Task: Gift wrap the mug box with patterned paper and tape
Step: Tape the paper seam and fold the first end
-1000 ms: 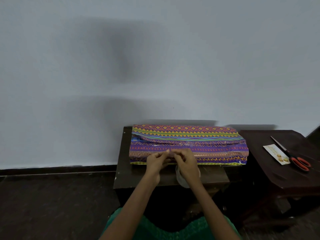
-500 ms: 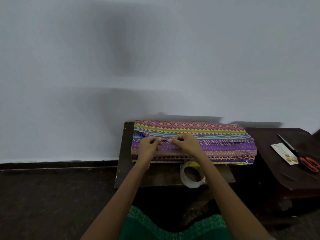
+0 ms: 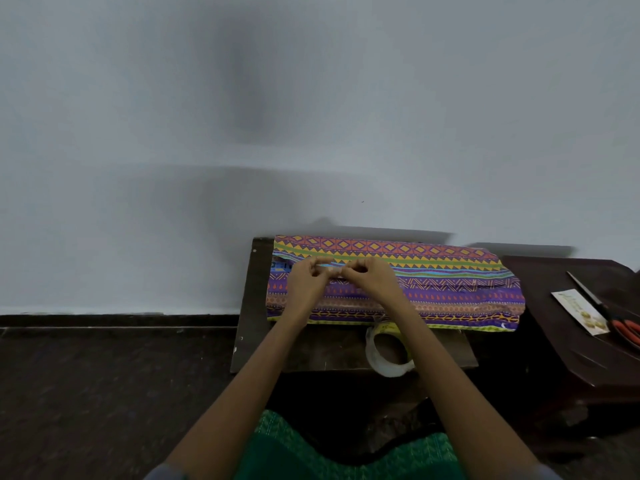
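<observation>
Overhead, hands (image 3: 341,278) pinching patterned paper (image 3: 450,285) (writing unreadable)

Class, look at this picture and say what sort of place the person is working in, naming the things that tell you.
Probably a room in a home, not a workshop: a plain pale wall meets a dark floor, and the patterned paper lies on a low dark wooden table, with scissors on a second table beside it.

Both hands — left hand (image 3: 305,278), right hand (image 3: 372,277) — pinch together atop the wrapped box (image 3: 450,289); tape roll (image 3: 389,351) nearby.
</observation>
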Available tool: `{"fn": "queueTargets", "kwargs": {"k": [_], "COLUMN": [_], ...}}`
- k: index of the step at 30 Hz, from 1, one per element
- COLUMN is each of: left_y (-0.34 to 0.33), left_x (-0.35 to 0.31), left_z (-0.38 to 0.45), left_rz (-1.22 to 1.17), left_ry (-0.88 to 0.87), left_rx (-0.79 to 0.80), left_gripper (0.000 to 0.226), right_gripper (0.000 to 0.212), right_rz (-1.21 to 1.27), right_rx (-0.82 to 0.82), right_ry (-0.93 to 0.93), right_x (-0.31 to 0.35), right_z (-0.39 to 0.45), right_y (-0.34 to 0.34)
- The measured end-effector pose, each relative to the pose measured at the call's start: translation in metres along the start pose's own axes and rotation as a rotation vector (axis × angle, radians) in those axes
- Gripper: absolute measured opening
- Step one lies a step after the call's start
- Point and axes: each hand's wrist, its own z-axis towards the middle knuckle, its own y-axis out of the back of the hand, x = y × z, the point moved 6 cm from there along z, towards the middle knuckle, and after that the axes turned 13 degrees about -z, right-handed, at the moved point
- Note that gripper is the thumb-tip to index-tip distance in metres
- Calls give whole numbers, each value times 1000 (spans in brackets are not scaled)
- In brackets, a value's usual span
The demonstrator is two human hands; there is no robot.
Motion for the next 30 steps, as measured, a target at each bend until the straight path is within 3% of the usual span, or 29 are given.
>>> {"fn": "queueTargets", "kwargs": {"k": [3, 5, 7, 12, 19, 30], "left_y": [-5, -13, -13, -11, 2, 2], "left_x": [-6, 6, 18, 24, 24, 18], "left_z": [-2, -9, -14, -16, -14, -14], "left_rz": [492, 748, 845, 821, 623, 716], "left_ry": [-296, -350, -334, -331, -242, -266], "left_rx": [108, 248, 296, 288, 259, 265], "left_gripper": [37, 41, 43, 46, 47, 63], "right_gripper": [24, 28, 29, 35, 29, 28], "right_rz": [47, 149, 142, -31, -283, -366], "right_rx": [-18, -8, 45, 175, 156, 68], "right_ry": [-54, -107, -116, -100, -56, -79], "right_x": [-6, -12, -11, -10, -7, -6], "right_z": [8, 13, 17, 22, 28, 24], "right_y": [6, 4, -3, -24, -28, -30]}}
